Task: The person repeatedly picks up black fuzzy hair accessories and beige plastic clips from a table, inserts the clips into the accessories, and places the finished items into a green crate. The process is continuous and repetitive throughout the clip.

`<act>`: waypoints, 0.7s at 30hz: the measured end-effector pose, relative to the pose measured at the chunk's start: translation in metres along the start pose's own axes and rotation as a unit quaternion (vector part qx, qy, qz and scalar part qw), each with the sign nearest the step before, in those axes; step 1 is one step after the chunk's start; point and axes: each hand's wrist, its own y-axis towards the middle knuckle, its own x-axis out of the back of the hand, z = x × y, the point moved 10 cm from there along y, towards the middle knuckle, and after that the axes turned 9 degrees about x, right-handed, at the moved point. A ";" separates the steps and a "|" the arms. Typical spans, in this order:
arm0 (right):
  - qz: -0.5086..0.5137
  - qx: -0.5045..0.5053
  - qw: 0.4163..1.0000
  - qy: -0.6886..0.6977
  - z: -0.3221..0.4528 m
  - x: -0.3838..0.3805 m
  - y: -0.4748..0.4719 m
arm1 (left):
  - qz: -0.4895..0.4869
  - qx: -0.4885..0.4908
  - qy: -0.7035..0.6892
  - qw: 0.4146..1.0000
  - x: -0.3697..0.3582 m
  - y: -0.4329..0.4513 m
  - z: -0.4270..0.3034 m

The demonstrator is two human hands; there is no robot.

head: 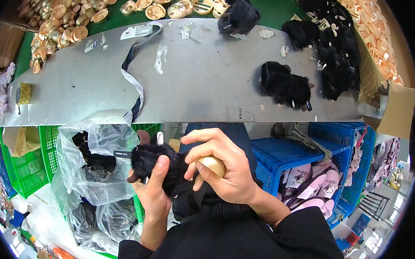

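Observation:
My left hand (154, 187) is closed around a black plush toy (147, 163) with brown ears and a small black tag that bears writing. In my right hand (223, 166) sits a smooth gold plastic shell (213, 165), held against the palm by curled fingers. The two hands are close together over my lap, in front of the table edge. The toy's right end is partly hidden behind my right fingers. Another black plush toy (286, 85) lies on the metal tabletop (196, 89), beyond my right hand.
Gold and peach plastic shells (62, 14) heap at the far left. More black plush toys (336, 62) pile at the far right beside a carton of peach plastic parts (383, 44). A plastic-lined green crate (48, 154) stands at left; blue crates (292, 153) with slippers stand at right.

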 end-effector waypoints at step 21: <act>-0.038 0.014 0.998 -0.047 -0.005 -0.006 0.007 | 0.016 0.005 0.021 1.000 -0.011 -0.008 -0.002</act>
